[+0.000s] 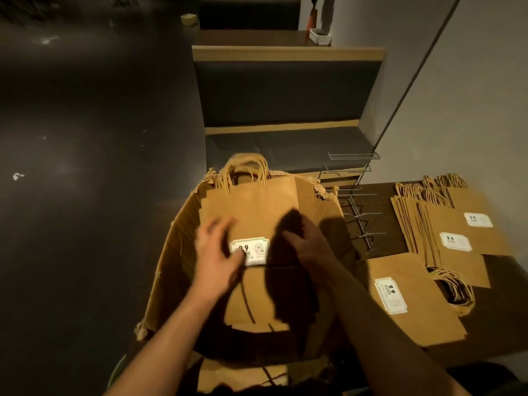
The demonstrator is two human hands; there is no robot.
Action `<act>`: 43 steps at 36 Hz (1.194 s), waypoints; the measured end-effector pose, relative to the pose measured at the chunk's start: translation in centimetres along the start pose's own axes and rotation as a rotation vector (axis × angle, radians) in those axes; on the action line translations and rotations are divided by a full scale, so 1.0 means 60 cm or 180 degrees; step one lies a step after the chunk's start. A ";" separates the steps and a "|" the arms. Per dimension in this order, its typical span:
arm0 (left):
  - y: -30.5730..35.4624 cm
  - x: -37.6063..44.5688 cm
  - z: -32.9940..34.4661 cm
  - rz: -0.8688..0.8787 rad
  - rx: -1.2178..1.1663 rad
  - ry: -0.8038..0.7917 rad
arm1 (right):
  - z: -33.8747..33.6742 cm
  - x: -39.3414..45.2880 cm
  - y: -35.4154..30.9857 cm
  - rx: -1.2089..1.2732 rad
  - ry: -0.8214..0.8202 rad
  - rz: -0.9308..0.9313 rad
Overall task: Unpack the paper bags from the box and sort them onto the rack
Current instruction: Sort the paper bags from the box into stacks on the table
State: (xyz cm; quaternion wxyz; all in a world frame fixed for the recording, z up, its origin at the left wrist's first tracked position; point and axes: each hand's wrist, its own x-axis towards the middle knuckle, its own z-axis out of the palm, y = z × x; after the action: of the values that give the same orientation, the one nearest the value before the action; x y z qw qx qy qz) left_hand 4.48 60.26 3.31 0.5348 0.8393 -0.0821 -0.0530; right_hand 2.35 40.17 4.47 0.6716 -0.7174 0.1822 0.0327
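Torn cardboard box [183, 224] sits left of the worktop [383, 241]. My left hand [220, 252], blurry, lies flat and released on the top paper bag [251, 212] in the box, thumb on its label. My right hand [311, 244] has its grip clenched on the bag's right edge. Further right: wire rack [357, 212], then more bags [457, 232] flat on the worktop.

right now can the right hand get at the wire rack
Probably yes. The right hand is on the bags in the box, and the rack stands just past the box's right wall with nothing between. The wall is low enough to reach over.
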 end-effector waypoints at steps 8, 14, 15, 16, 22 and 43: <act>0.019 0.025 -0.074 -0.0823 -0.1779 0.0128 | -0.013 -0.020 -0.029 0.0394 -0.0360 -0.0431; -0.015 0.015 -0.056 -0.1109 -0.1431 -0.0261 | 0.011 -0.004 0.013 0.0368 0.0130 0.0089; -0.022 0.012 -0.047 -0.1174 -0.1389 -0.0285 | 0.017 -0.001 0.026 0.0444 0.0257 0.0319; -0.029 0.011 -0.040 -0.1212 -0.1321 -0.0256 | 0.024 0.003 0.039 0.0464 0.0329 0.0527; -0.036 0.019 -0.032 -0.1137 -0.1044 -0.0112 | 0.041 0.008 0.052 0.0250 0.0581 0.0689; 0.019 0.021 -0.037 -0.0565 -0.0735 -0.0716 | -0.062 0.019 -0.029 0.0307 0.0607 0.0200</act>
State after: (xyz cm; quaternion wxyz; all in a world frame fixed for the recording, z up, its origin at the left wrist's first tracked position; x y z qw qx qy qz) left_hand 5.99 61.52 5.25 0.6083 0.7650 -0.0603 -0.2026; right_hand 3.22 36.37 6.13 0.6835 -0.6781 0.2691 -0.0235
